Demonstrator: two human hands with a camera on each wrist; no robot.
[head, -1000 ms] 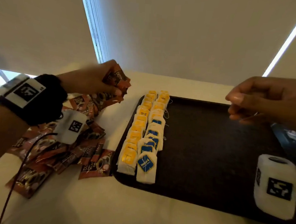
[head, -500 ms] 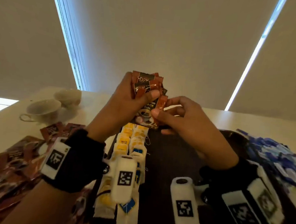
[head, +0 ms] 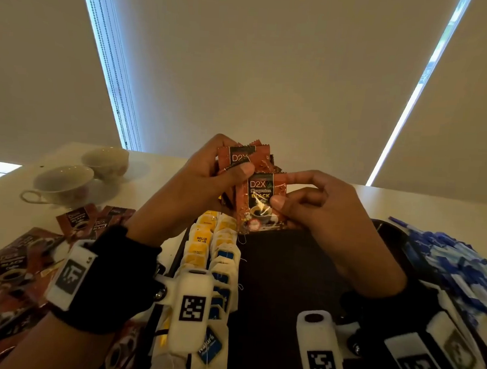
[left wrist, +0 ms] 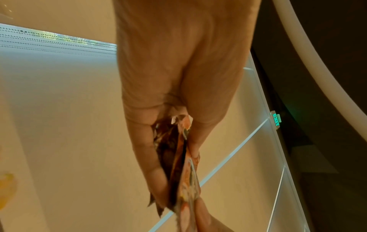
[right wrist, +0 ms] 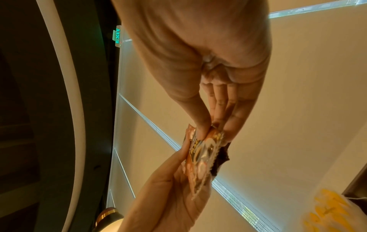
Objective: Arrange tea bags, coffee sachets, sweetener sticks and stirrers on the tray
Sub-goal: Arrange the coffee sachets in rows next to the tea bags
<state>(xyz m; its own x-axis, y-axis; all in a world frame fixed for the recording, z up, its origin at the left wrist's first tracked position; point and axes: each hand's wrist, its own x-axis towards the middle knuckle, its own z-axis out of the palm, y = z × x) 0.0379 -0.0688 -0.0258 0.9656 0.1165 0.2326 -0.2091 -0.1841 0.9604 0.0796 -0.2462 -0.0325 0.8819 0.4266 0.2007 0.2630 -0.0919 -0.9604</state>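
Note:
My left hand (head: 205,179) grips a small stack of red-brown coffee sachets (head: 245,157) above the far end of the black tray (head: 288,272). My right hand (head: 301,199) pinches the front sachet (head: 259,205) of that stack by its right edge. In the left wrist view the stack of sachets (left wrist: 178,164) sits between thumb and fingers of the left hand (left wrist: 174,157). The right wrist view has the right hand (right wrist: 212,125) pinching the sachet (right wrist: 200,158). Two rows of tea bags (head: 212,256), yellow-tagged and blue-tagged, lie along the tray's left side.
More loose coffee sachets (head: 18,261) are scattered on the white table left of the tray. Two white cups on saucers (head: 65,185) stand at the far left. A heap of blue sticks (head: 454,263) lies right of the tray.
The left hand brought the sachets from the left pile to above the tray, and the right hand came in and took hold of the front sachet, which has slid down from the stack.

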